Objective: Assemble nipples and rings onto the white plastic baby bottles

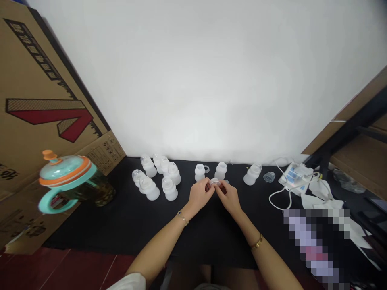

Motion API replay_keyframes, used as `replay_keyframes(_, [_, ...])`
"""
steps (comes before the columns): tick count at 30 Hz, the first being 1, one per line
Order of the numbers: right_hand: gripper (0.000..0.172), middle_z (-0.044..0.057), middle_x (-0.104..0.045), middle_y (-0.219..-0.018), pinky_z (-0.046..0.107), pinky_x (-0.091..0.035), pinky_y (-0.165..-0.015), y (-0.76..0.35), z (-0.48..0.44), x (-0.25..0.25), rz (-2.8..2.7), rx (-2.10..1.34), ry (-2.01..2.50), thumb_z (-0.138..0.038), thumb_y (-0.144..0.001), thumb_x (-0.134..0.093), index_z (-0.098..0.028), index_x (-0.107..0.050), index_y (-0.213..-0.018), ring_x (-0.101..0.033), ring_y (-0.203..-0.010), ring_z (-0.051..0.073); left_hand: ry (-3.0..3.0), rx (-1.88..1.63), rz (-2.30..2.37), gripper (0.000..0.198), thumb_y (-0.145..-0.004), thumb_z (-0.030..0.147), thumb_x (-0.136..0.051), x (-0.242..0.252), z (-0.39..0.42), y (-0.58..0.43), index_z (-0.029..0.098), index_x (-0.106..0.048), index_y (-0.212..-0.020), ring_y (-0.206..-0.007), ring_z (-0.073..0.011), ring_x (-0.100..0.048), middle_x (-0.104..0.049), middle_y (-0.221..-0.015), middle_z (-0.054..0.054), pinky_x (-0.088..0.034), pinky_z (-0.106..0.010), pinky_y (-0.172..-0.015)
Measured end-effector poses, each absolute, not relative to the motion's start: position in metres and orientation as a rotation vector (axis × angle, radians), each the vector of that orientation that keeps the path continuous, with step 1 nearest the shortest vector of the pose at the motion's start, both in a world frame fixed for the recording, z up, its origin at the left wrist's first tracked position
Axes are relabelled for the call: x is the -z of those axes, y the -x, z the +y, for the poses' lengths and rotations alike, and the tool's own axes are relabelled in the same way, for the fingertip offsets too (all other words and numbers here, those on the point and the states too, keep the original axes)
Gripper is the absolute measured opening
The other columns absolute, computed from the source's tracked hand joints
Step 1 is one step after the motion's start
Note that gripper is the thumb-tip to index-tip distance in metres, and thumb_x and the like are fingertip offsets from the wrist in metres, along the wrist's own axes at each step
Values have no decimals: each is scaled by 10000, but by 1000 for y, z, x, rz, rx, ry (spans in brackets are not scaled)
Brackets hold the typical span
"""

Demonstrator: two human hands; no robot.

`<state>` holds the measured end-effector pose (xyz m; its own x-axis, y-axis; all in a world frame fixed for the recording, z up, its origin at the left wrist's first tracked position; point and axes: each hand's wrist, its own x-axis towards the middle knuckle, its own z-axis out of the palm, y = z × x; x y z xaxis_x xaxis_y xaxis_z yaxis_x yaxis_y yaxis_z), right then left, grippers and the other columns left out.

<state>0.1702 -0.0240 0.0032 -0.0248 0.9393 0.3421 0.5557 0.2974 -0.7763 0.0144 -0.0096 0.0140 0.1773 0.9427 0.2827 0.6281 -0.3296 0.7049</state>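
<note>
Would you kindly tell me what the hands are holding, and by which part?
The left hand and right hand together hold a small white round piece by its opposite edges.

LEFT: thin bracelet [183, 218], dark-charmed | LEFT: white sleeve [130, 281] | RIGHT: gold-coloured bangle [257, 242]

Cardboard box [33, 84] bears red emblem [48, 116]; characters [33, 50] illegible.

a cardboard box [45, 96] with red-and-black print leans at the left, beside a turquoise jug [68, 177] with an orange-trimmed lid. behind the black tabletop [115, 229] rises a white wall [193, 80]. rightward, a white cable [270, 197] loops near white papers [323, 203] and crumpled clear plastic [350, 180]. below, reddish floor tiles [84, 270].
</note>
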Motion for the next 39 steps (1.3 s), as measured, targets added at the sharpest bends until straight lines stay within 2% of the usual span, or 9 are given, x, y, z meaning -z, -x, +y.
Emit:
replay_keyframes(13, [273, 35, -711, -768, 263, -463, -615, -170, -24, -2, -1698, -533, 1370, -418, -945, -538, -203, -706, -958, -639, -651, 184, -2004, -997, 1478, 238, -888, 355, -536, -13, -9, -15, 201, -534, -707, -589, -128, -507, -573, -643, 26, -315, -253, -591])
replay_keyframes(21, [319, 38, -692, -726, 269, -438, -574, -169, -24, -2, -1729, -500, 1401, -462, -949, -517, -204, -704, -957, -618, -624, 189, -1990, -1016, 1481, 246, -892, 348, -534, -12, -9, -14, 200, -532, -696, -582, -126, -499, -562, -632, 27, -308, -251, -586])
replay_keyframes(32, [319, 31, -682, -714, 260, -448, -583, -169, -24, -2, -1737, -490, 1410, -463, -954, -517, -208, -708, -957, -620, -623, 182, -2020, -995, 1478, 285, -931, 353, -491, -11, -9, -14, 200, -517, -692, -587, -130, -482, -547, -640, 23, -292, -255, -591])
replay_keyframes(39, [312, 11, -639, -638, 257, -425, -554, -169, -24, -3, -1742, -457, 1412, -457, -950, -511, -210, -699, -917, -585, -571, 170, -2040, -920, 1516, 313, -969, 382, -434, -12, -10, -14, 206, -539, -733, -622, -149, -513, -569, -674, 8, -306, -266, -612])
